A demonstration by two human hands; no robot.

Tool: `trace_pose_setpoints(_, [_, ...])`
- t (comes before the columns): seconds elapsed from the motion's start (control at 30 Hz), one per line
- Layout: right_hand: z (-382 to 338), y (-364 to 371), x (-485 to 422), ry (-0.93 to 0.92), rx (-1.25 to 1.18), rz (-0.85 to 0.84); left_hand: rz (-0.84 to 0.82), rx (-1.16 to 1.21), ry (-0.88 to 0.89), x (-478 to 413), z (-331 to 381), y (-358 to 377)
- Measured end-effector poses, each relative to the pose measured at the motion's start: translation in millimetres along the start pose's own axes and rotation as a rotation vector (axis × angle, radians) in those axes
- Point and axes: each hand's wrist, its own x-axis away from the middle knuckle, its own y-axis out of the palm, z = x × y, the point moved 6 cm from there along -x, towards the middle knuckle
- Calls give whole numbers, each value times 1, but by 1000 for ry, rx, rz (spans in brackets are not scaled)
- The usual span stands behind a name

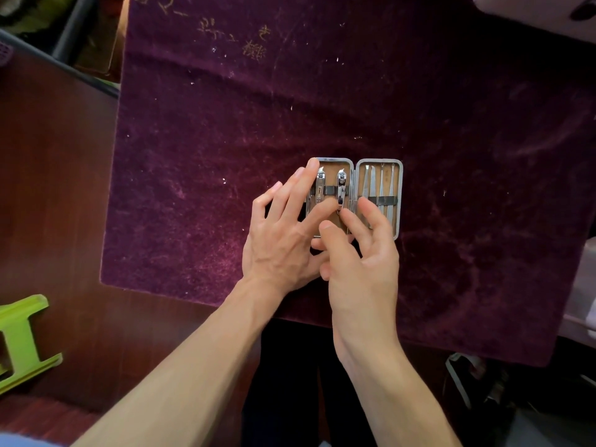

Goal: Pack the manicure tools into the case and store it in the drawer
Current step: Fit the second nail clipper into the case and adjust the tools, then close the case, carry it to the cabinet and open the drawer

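A small metal-rimmed manicure case [400,188] lies open flat on the purple velvet cloth [322,108]. Its left half holds two nail clippers: a larger clipper [319,188] and a smaller clipper [342,185] under a dark elastic strap. Several thin steel tools [382,182] sit strapped in the right half. My left hand [283,233] rests on the left half, fingers spread, index finger touching beside the smaller clipper. My right hand [361,250] is at the case's near edge, with thumb and index fingertip at the lower end of the smaller clipper.
The cloth covers a table top; dark brown wood [58,188] shows at the left. A green plastic stool [22,340] stands at the lower left. A pale object [532,14] sits at the top right corner. Dark clutter lies below the cloth's near edge.
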Motion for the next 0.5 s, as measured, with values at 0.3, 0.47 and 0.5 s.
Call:
trace_pose_setpoints(0.3, [-12,-28,-11,-112,191,-33,34,265,-74,-2,-5,-10])
trace_pose_setpoints(0.47, [-33,-82,-40,-398,563,185,174,541,-368,-1,-23,-16])
trace_pose_setpoints(0.5, [-33,-86,-46,-420,620,188,174,573,-422,-2,-25,-17])
